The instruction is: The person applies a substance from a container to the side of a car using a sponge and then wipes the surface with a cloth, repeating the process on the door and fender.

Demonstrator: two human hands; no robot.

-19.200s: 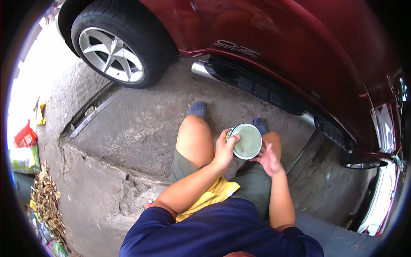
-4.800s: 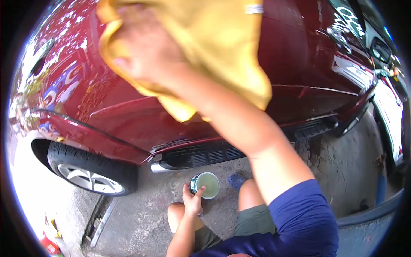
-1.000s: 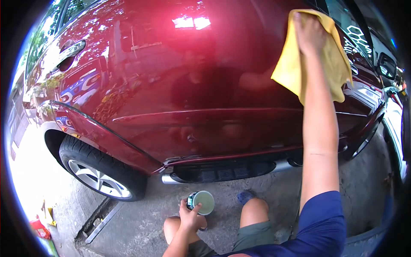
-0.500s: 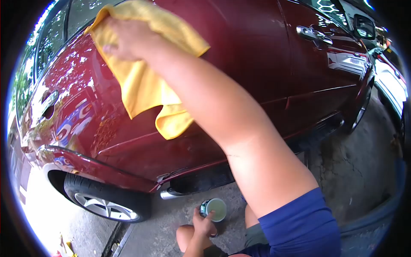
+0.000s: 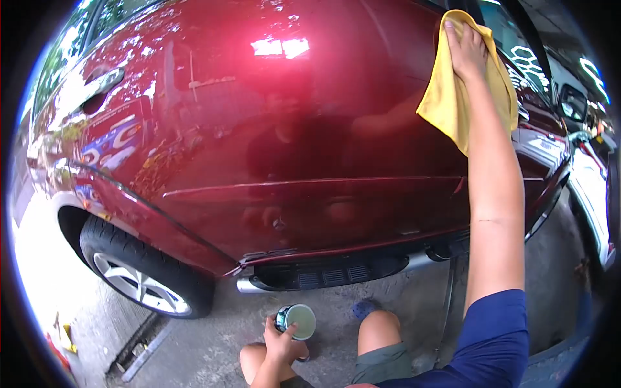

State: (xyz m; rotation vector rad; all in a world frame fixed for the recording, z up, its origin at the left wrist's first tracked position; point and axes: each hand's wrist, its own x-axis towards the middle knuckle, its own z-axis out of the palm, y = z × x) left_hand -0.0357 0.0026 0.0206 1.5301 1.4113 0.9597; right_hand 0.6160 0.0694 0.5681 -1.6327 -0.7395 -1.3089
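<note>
At the right of the red car door (image 5: 310, 129), your right hand (image 5: 467, 55), fingers spread, covers the yellow cloth (image 5: 444, 107), shifting wiping contact from the left, while your left hand (image 5: 277, 344) clamps the tub (image 5: 303, 318).

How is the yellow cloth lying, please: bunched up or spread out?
Mostly spread: the yellow cloth reaches past the right hand, edges showing either side of the forearm.
</note>
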